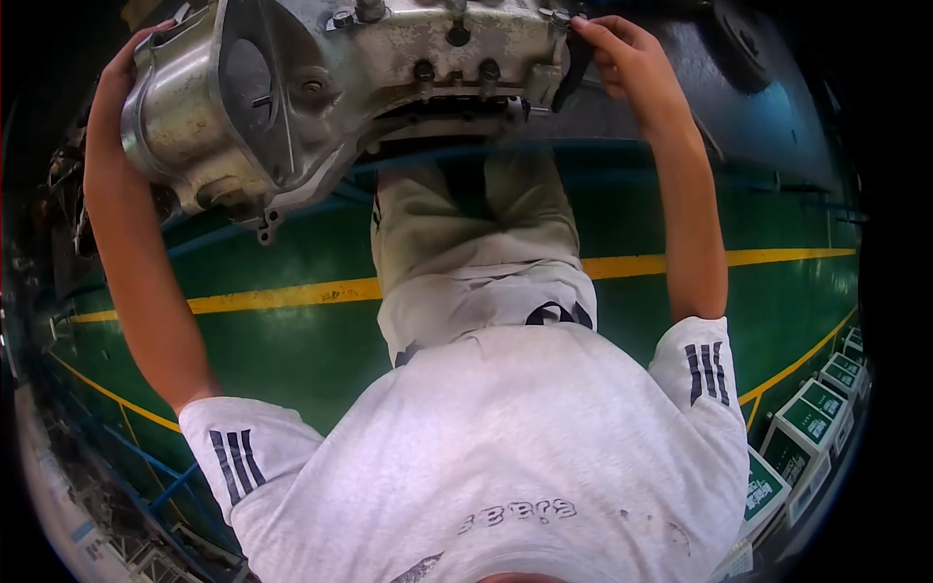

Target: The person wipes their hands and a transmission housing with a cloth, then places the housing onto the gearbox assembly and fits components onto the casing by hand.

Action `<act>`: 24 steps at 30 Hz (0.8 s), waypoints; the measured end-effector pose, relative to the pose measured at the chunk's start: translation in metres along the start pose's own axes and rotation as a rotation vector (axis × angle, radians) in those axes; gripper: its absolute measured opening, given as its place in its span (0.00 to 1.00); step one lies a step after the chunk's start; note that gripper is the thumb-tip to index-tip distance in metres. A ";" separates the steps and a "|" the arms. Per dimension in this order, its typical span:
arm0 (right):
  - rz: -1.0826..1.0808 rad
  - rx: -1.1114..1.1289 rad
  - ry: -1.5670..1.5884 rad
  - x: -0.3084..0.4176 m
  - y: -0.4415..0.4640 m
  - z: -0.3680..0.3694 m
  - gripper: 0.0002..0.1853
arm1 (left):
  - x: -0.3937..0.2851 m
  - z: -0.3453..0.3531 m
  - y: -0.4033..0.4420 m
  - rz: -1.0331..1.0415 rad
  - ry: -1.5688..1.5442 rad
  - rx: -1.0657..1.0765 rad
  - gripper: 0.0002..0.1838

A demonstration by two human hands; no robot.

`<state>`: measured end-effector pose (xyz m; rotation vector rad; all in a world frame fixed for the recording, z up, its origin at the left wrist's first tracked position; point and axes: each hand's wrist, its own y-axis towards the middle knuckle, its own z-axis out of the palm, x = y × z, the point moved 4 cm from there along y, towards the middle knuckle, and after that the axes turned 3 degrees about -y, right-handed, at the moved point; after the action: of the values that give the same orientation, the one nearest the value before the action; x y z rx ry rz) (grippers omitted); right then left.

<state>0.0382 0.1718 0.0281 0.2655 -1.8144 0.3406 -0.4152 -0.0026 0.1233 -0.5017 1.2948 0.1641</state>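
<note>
A large metal gearbox-like casing (282,107) lies across the top of the view, with a round, open cylindrical end at the left. My left hand (136,53) reaches along the outer left side of that end; its fingers are mostly hidden behind the metal. At the casing's right end my right hand (622,58) has its thumb and index finger together beside a bolt (558,17); what sits between the fingertips is too small to name. A dark curved part (573,73) hangs just below those fingertips. Several bolts line the casing's face, one being a dark bolt (489,70).
Beneath and behind the casing is a dark grey metal surface (671,107). The green floor (282,335) carries a yellow line (292,294). White and green boxes (807,418) stand in a row at the lower right. Blue rails (160,496) run at the lower left.
</note>
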 end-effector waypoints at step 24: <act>-0.079 -0.010 0.175 0.015 -0.019 0.007 0.18 | -0.009 0.038 -0.044 0.144 -0.014 -0.309 0.13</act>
<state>0.0350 0.1516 0.0424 0.2911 -1.6280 0.2899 -0.3670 -0.0226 0.1503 -0.6678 1.2981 0.4920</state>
